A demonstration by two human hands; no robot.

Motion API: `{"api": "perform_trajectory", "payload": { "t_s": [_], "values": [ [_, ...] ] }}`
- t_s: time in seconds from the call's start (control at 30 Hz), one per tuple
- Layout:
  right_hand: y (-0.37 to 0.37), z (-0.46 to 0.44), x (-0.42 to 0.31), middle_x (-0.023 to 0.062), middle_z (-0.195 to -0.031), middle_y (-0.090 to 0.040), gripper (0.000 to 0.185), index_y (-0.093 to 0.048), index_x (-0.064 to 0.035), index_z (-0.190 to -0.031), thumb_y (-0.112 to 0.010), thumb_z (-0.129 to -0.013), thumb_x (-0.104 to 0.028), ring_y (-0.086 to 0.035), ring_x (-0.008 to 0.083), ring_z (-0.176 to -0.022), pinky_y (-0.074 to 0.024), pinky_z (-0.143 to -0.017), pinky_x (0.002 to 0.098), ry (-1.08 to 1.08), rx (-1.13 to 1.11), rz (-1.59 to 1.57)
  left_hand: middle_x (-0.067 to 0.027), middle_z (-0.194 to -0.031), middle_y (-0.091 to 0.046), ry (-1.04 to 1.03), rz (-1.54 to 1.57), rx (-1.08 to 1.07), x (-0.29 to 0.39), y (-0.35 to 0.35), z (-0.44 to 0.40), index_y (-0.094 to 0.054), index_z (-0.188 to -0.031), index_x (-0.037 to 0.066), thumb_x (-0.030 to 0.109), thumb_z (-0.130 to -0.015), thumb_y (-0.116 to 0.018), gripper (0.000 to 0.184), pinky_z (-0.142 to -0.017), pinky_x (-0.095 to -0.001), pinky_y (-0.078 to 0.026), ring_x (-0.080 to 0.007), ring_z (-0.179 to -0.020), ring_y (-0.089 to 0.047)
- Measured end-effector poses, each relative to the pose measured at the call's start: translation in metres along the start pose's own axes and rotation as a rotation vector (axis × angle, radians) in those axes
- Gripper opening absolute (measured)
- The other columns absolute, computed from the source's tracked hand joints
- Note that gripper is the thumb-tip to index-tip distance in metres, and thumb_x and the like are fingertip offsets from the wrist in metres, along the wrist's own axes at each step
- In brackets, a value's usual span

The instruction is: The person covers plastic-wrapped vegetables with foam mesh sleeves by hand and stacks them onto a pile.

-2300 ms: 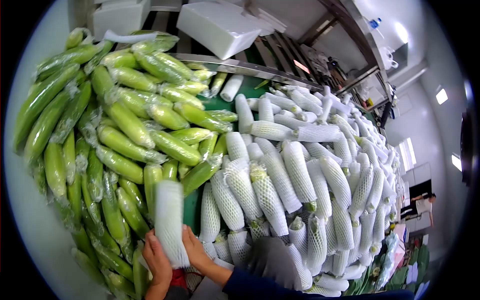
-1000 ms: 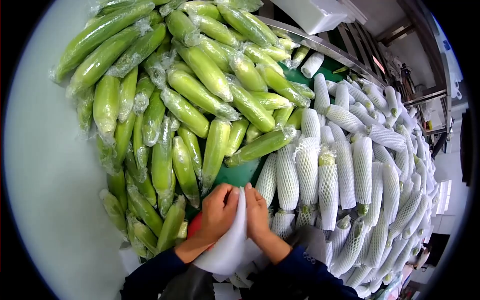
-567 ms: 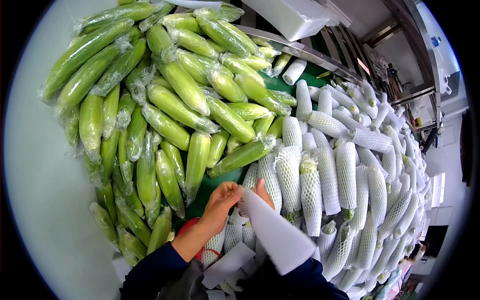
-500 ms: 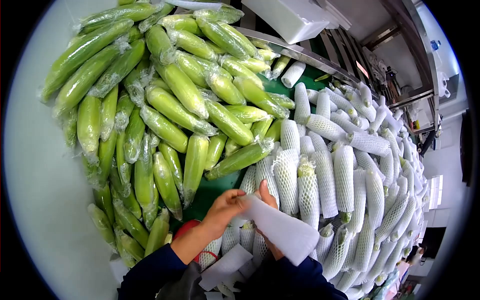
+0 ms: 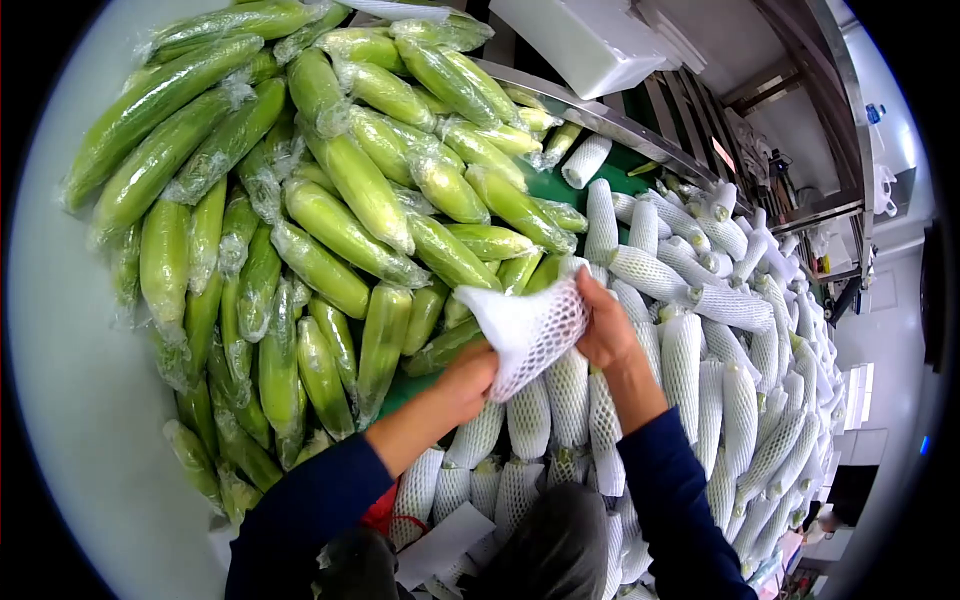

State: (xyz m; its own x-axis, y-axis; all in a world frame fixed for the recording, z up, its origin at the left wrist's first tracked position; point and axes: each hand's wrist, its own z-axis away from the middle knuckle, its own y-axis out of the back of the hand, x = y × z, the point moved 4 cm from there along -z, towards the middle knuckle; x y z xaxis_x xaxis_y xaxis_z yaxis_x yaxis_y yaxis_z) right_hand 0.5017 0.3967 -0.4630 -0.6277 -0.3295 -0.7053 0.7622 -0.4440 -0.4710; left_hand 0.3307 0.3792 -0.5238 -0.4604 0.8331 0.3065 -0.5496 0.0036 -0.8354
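Observation:
Between my two hands a white foam net sleeve is stretched, its wide end spread towards the left and its mesh showing on the right. My left hand has its fingers closed on the lower left edge. My right hand grips the right end, fingers wrapped round it. No corn shows inside the sleeve, though its far interior is hidden. Just beyond my hands lies a heap of green corn cobs in clear plastic film. Close to my right hand are many sleeved cobs in white foam net.
A metal rail borders the green surface at the back, with a white foam box above it. Below my hands are a flat white piece and something red. A pale surface extends along the left.
Both hands have moved up and away from my body with the foam sleeve. The sleeve, flat before, is now spread wide, and my right hand has shifted to its right end.

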Motion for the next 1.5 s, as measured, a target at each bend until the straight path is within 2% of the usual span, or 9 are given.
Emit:
{"api": "perform_trajectory", "payload": {
  "t_s": [0.23,0.33,0.53,0.73,0.87,1.13,1.27,1.4,1.5],
  "values": [
    [0.035,-0.055,0.031,0.0147,-0.06,-0.058,0.047,-0.063,0.0029,-0.075,-0.056,-0.097,-0.038,-0.056,0.0173,-0.051,-0.0441,-0.048,0.0376,0.594,0.31,1.335,-0.0207,-0.088,-0.065,-0.712,-0.979,0.513,0.032,0.017,-0.033,-0.057,-0.097,-0.001,0.016,-0.084,-0.066,0.024,-0.074,-0.0397,-0.05,-0.0322,-0.077,-0.063],
    [-0.045,0.006,0.05,-0.0023,-0.055,-0.05,0.047,-0.058,-0.0025,-0.069,-0.053,-0.101,-0.036,-0.044,0.0056,-0.047,-0.0351,-0.044,0.0248,0.333,0.339,0.849,-0.0027,-0.078,-0.058,-0.932,-0.878,0.568,0.05,0.035,0.023,-0.054,-0.092,0.004,0.018,-0.086,-0.069,0.021,-0.064,-0.0308,-0.046,-0.0126,-0.071,-0.054],
    [-0.071,0.021,0.188,0.0017,-0.076,-0.064,0.042,-0.067,0.0013,-0.092,-0.053,-0.102,-0.037,-0.053,0.0066,-0.066,-0.0429,-0.059,0.0247,0.184,0.228,0.226,0.0013,-0.073,-0.053,-0.561,-0.604,0.7,0.071,0.1,0.087,-0.055,-0.086,0.004,0.017,-0.091,-0.065,0.017,-0.057,-0.0248,-0.04,-0.0071,-0.064,-0.047],
    [-0.014,0.007,0.267,0.0097,-0.107,-0.068,0.03,-0.066,0.0006,-0.113,-0.053,-0.098,-0.023,-0.064,0.0179,-0.095,-0.0509,-0.079,0.0294,-0.254,0.295,0.051,-0.0214,-0.078,-0.062,-0.679,-1.234,0.984,0.045,0.114,0.092,-0.057,-0.091,0.002,0.014,-0.086,-0.065,0.016,-0.067,-0.0426,-0.048,-0.0349,-0.068,-0.061],
    [-0.078,0.062,0.239,0.0038,-0.102,-0.069,0.038,-0.068,-0.0014,-0.109,-0.054,-0.101,-0.035,-0.062,0.0114,-0.087,-0.0484,-0.08,0.0254,-0.098,0.266,-0.106,-0.0036,-0.081,-0.064,-0.597,-0.533,0.753,0.043,0.123,0.122,-0.064,-0.098,-0.005,0.018,-0.093,-0.062,0.023,-0.064,-0.0274,-0.046,-0.0107,-0.071,-0.056],
    [-0.075,0.089,0.306,-0.0016,-0.078,-0.064,0.028,-0.068,-0.0078,-0.086,-0.06,-0.099,-0.032,-0.055,0.0061,-0.065,-0.0454,-0.061,0.0233,-0.049,0.212,0.122,-0.0132,-0.084,-0.073,-0.449,-1.045,0.756,-0.018,0.248,0.169,-0.071,-0.09,-0.001,0.019,-0.09,-0.068,0.019,-0.068,-0.0317,-0.052,-0.0148,-0.077,-0.068],
    [-0.068,0.089,0.315,0.0205,-0.128,-0.061,0.055,-0.056,0.0013,-0.131,-0.051,-0.099,-0.044,-0.057,0.0292,-0.118,-0.0383,-0.104,0.0319,-0.126,0.206,0.488,-0.0095,-0.088,-0.066,-0.531,-0.076,0.231,-0.029,0.299,0.153,-0.062,-0.093,0.003,0.02,-0.095,-0.053,0.02,-0.07,-0.0335,-0.056,-0.0194,-0.078,-0.065],
    [-0.09,0.111,0.289,0.0083,-0.133,-0.057,0.056,-0.051,-0.0083,-0.137,-0.045,-0.099,-0.05,-0.052,0.0229,-0.123,-0.0382,-0.107,0.0355,-0.335,0.195,-0.455,-0.0153,-0.091,-0.061,-0.523,-1.39,0.798,0.045,0.076,0.176,-0.056,-0.113,0.0,0.016,-0.089,-0.058,0.029,-0.071,-0.0412,-0.05,-0.0323,-0.08,-0.061],
    [-0.062,0.109,0.243,0.0108,-0.13,-0.057,0.056,-0.051,-0.0087,-0.133,-0.045,-0.097,-0.051,-0.054,0.0294,-0.12,-0.0409,-0.106,0.0438,-0.067,-0.112,-0.892,-0.0192,-0.103,-0.059,-0.893,-1.838,0.485,0.062,-0.012,0.175,-0.057,-0.116,0.0,0.009,-0.087,-0.06,0.031,-0.082,-0.0452,-0.046,-0.0377,-0.096,-0.057]
  ]
}}
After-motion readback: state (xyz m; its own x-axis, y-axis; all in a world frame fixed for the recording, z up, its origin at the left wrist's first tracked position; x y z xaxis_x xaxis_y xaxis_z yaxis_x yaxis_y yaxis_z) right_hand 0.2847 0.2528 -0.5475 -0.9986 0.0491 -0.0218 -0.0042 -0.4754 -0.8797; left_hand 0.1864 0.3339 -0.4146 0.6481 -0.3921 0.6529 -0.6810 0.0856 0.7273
